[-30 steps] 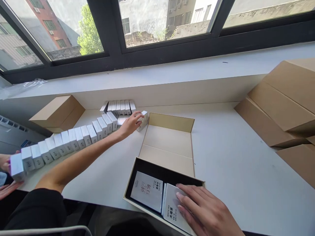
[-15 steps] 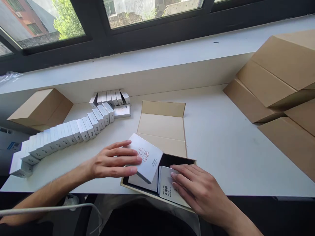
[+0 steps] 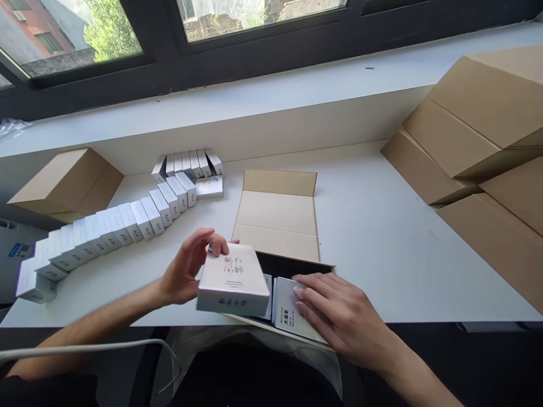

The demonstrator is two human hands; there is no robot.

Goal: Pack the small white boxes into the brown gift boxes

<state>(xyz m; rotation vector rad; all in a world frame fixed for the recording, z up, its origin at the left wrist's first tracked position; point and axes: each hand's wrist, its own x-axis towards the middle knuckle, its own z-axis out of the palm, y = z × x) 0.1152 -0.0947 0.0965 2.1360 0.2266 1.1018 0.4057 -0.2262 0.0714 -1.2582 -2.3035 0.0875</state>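
Observation:
My left hand (image 3: 186,271) grips a small white tea box (image 3: 233,280) by its left and far side and holds it over the left part of the open tan gift box (image 3: 278,217). The gift box has a black inside and its lid lies flat toward the window. My right hand (image 3: 339,316) lies flat with fingers stretched on another white tea box (image 3: 286,308) lying in the right part of the gift box. A further white box lies under the held one, mostly hidden.
A long curved row of several small white boxes (image 3: 114,223) stands on the white table (image 3: 382,249) at the left. A closed tan carton (image 3: 68,183) sits at the far left. Stacked tan cartons (image 3: 479,135) fill the right side. A window sill runs behind.
My left hand has brought a white box from the far row to the gift box and turned it to lie flatter over the left part. My right hand stayed on its box.

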